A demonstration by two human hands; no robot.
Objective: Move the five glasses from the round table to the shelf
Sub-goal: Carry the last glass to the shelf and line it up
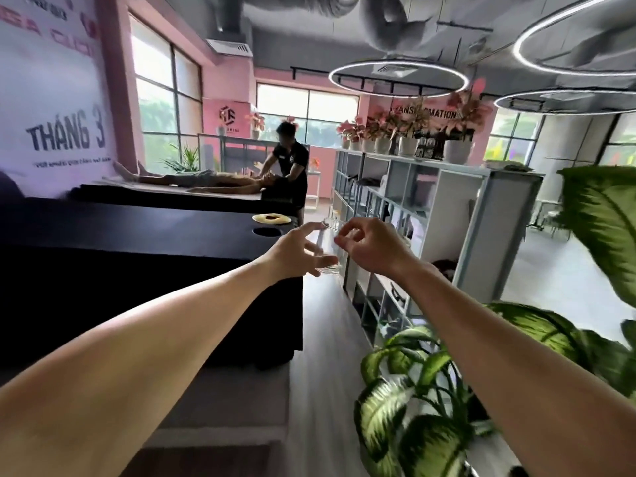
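A clear empty glass [331, 247] hangs in the air between my two outstretched hands, at mid-frame. My left hand [296, 251] lies along its left side with fingers spread, the index tip at the rim and the thumb by the base. My right hand [375, 247] pinches the glass's right wall just under the rim with thumb and index finger. The white cube shelf [457, 201] stands just behind and to the right of the glass, with several open compartments. No round table or other glasses are in view.
A black massage bed [137, 256] fills the left, with a face hole and a yellow ring cushion [272, 218]. Large leafy plants [423, 390] crowd the lower right. A narrow floor aisle [323, 339] runs between bed and shelf. Farther back, a person in black bends over someone lying down.
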